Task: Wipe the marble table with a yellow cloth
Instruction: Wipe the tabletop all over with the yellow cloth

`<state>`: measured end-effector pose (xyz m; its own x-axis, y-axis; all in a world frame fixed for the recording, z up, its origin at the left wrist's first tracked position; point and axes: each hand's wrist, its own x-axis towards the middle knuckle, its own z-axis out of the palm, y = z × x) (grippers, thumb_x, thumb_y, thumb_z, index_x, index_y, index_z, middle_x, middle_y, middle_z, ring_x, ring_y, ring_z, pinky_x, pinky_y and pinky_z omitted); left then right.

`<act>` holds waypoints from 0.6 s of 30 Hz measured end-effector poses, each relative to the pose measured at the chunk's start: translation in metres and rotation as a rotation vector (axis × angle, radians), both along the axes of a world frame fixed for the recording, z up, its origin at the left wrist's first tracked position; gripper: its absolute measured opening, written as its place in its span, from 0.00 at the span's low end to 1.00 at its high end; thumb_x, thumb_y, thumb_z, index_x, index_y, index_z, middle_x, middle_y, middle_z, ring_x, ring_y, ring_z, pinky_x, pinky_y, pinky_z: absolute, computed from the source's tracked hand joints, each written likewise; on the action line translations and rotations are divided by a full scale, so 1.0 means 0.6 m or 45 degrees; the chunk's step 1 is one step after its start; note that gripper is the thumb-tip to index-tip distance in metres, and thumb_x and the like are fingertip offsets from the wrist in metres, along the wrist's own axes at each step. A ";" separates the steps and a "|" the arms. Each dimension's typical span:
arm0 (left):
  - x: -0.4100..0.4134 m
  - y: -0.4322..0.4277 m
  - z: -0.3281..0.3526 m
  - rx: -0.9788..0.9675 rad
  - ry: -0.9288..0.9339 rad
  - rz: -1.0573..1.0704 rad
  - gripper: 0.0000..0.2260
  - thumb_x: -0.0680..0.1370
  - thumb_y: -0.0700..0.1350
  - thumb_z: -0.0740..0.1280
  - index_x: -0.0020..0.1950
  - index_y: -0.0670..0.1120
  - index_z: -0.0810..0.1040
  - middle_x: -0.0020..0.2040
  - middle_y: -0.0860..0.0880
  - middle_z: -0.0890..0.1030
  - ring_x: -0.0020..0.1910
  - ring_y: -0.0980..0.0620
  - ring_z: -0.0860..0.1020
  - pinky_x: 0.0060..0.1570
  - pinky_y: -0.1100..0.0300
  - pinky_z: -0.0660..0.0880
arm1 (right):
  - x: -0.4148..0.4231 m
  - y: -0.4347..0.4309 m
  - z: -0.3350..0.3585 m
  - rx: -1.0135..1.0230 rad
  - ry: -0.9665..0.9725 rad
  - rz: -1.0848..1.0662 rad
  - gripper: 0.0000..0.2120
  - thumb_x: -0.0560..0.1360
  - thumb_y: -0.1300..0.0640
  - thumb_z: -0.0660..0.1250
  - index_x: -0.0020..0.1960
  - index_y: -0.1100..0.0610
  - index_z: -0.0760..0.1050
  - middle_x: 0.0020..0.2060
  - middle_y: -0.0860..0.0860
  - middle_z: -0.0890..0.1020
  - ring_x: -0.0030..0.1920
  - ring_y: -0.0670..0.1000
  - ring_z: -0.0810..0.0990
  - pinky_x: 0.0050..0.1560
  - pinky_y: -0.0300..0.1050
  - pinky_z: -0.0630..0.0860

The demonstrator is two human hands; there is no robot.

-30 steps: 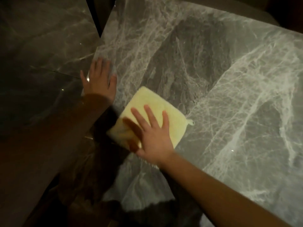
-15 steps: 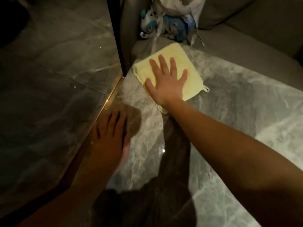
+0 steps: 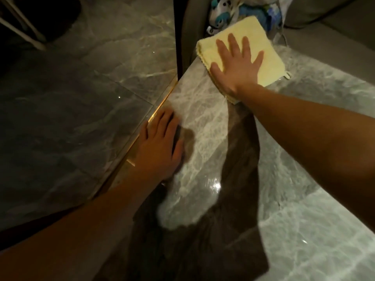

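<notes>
The yellow cloth (image 3: 261, 40) lies flat at the far corner of the grey veined marble table (image 3: 304, 199), its far edge reaching past the table's end. My right hand (image 3: 237, 66) presses flat on the cloth with fingers spread. My left hand (image 3: 160, 147) rests palm down on the table's left edge, beside the gold trim strip (image 3: 160, 104), holding nothing. Both forearms cast dark shadows across the marble.
Left of the table lies a glossy grey tiled floor (image 3: 81, 98). A dark upright post (image 3: 178, 33) stands at the table's far left corner. Behind the cloth sits a blue and white bundle (image 3: 227, 11) on a grey sofa (image 3: 334, 33).
My right hand has pushed the cloth away from me to the table's far corner. The view has shifted up, and my left hand now sits nearer to me along the left edge.
</notes>
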<state>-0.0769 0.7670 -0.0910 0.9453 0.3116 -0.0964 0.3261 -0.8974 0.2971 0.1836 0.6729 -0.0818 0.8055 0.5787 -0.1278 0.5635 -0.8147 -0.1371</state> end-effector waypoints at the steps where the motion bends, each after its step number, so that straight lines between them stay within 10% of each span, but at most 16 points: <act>1: -0.001 0.001 -0.001 0.005 -0.018 -0.007 0.26 0.78 0.55 0.50 0.75 0.47 0.60 0.77 0.46 0.59 0.77 0.46 0.54 0.73 0.42 0.51 | -0.025 -0.012 0.001 0.003 0.005 0.036 0.30 0.79 0.38 0.47 0.79 0.44 0.45 0.79 0.48 0.45 0.78 0.58 0.40 0.71 0.72 0.41; 18: -0.237 -0.151 0.032 0.151 0.161 0.230 0.33 0.78 0.58 0.58 0.78 0.52 0.46 0.79 0.50 0.45 0.78 0.48 0.46 0.73 0.43 0.43 | -0.502 -0.340 0.006 -0.074 0.096 0.628 0.32 0.76 0.37 0.44 0.78 0.42 0.42 0.79 0.47 0.42 0.77 0.56 0.35 0.71 0.71 0.38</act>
